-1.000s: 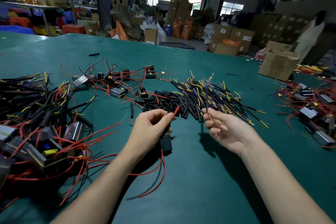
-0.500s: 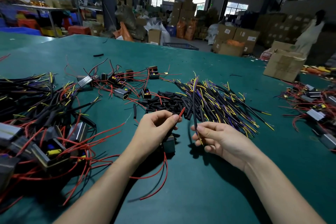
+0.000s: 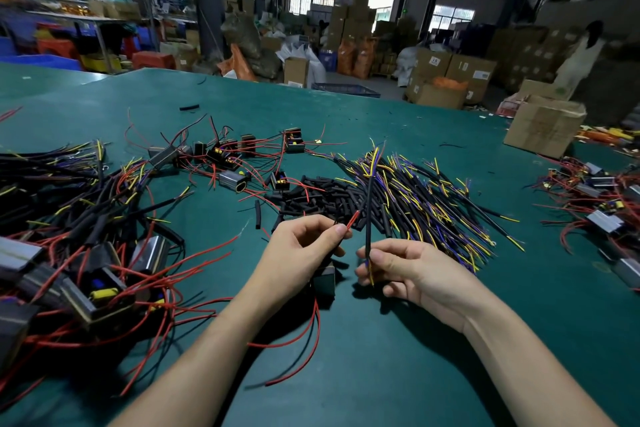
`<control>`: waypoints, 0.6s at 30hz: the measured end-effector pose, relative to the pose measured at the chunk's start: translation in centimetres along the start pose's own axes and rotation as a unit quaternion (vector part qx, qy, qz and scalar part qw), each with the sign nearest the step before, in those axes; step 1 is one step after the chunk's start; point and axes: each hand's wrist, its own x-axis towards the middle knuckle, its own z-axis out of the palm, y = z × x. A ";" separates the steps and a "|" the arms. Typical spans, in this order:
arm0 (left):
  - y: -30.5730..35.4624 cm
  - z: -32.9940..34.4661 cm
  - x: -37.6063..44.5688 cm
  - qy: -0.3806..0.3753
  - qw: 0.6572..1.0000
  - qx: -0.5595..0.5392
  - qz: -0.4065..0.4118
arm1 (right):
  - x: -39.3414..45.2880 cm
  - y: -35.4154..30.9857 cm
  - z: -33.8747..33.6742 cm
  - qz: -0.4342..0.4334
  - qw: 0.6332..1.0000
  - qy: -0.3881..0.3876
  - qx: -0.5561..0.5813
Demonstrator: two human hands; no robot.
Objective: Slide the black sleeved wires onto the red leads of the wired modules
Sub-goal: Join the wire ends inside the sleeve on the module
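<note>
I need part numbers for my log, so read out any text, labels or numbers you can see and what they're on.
None can be read.
Cardboard boxes behind the table carry white labels with dark marks, too blurred to read.
The modules on the green table show no legible print.

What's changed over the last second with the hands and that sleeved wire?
The right hand has carried the black sleeved wire leftward, toward the left hand, and the gap between them has closed. The wire stands near upright, close beside the red lead tip, not yet on it. The left hand still pinches that lead, the module hanging below. The piles on the table look unchanged.
</note>
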 end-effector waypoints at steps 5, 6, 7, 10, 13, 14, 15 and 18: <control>0.1 0.0 -0.1 -0.006 1.000 -0.001 0.012 | -0.1 -0.3 0.2 -0.001 0.999 0.020 0.036; 0.1 0.0 -0.1 -0.006 1.000 -0.004 0.015 | -0.1 -0.3 0.2 -0.003 0.999 0.026 0.047; 0.1 0.0 -0.1 -0.005 1.000 -0.008 0.016 | -0.1 -0.4 0.2 -0.005 0.998 0.031 0.054; 0.0 0.1 0.1 -0.003 1.000 -0.016 0.019 | -0.1 -0.4 0.2 -0.009 0.997 0.038 0.063; -0.1 0.1 0.1 -0.004 0.999 -0.021 0.023 | -0.1 -0.4 0.2 -0.008 0.997 0.038 0.064; -0.1 0.1 0.1 -0.005 0.999 -0.022 0.022 | -0.1 -0.4 0.2 -0.008 0.997 0.036 0.064; -0.2 0.1 0.1 -0.005 1.000 -0.023 0.021 | -0.1 -0.4 0.2 -0.008 0.997 0.036 0.065; -0.1 0.1 0.1 -0.005 0.999 -0.033 0.018 | 0.0 -0.2 0.2 -0.035 0.998 0.045 -0.002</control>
